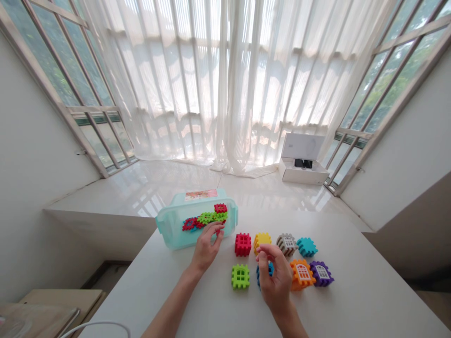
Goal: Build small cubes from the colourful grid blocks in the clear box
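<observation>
Head view: the left hand [207, 248] pinches narrowly at a red plastic block [218, 231] in a translucent teal box [169, 230]; the right hand [276, 281] curls narrowly over a blue plastic block [270, 268], any hold hidden.

A sheer white curtain [225, 80] fills the top centre of the frame, falling in long folds and glowing with daylight. It is flanked by tall windows with pale metal frames, one at the upper left [66, 61] and one at the upper right [391, 80]. Below it spreads a glossy white tiled floor [141, 183]. Near the right window sits an open white cardboard box [303, 146], its lid upright and a small dark object [303, 163] inside. A white table [369, 300] fills the lower right. At the lower left lies a pale wooden board [59, 300], with a white cable [95, 325] curving along the bottom edge.
</observation>
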`<action>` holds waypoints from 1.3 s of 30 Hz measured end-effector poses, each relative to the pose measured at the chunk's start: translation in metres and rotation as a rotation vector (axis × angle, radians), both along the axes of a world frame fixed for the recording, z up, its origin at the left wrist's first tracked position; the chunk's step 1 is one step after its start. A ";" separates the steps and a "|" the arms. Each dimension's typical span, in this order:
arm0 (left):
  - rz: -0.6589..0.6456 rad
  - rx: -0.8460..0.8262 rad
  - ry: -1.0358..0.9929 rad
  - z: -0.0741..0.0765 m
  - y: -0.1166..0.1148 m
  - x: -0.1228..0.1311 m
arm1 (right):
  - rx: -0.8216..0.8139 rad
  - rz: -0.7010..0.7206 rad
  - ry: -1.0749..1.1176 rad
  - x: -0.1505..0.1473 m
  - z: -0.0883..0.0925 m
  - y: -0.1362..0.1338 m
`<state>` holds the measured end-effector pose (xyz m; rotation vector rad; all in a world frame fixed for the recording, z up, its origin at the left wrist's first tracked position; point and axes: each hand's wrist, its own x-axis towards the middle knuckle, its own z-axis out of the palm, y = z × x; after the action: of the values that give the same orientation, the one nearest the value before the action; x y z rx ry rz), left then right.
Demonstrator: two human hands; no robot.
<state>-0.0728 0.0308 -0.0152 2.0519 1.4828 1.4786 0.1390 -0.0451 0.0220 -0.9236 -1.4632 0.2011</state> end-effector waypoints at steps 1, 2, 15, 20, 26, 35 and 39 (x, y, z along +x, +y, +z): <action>0.050 0.005 0.011 0.001 0.006 -0.004 | 0.007 0.002 0.003 0.000 0.000 0.000; 0.092 0.005 0.038 0.003 0.012 -0.007 | 0.013 0.004 0.006 0.000 0.001 0.000; 0.096 -0.094 0.283 0.021 0.076 -0.028 | 0.115 0.027 -0.015 -0.005 0.008 0.001; 0.063 -0.079 0.262 0.023 0.077 -0.030 | 0.127 0.059 -0.047 -0.008 0.007 0.001; 0.113 0.015 0.173 0.022 0.040 -0.032 | 0.136 0.063 -0.078 -0.007 0.004 0.001; -0.285 0.147 -0.006 0.027 -0.029 0.016 | -0.008 0.038 -0.222 -0.008 0.001 0.007; -0.347 0.088 -0.095 0.027 -0.036 0.031 | -0.011 -0.006 -0.224 -0.007 -0.003 0.011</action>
<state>-0.0422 -0.0048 0.0114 2.1213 0.9808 1.4942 0.1323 -0.0345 0.0195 -0.9834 -1.6665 0.1038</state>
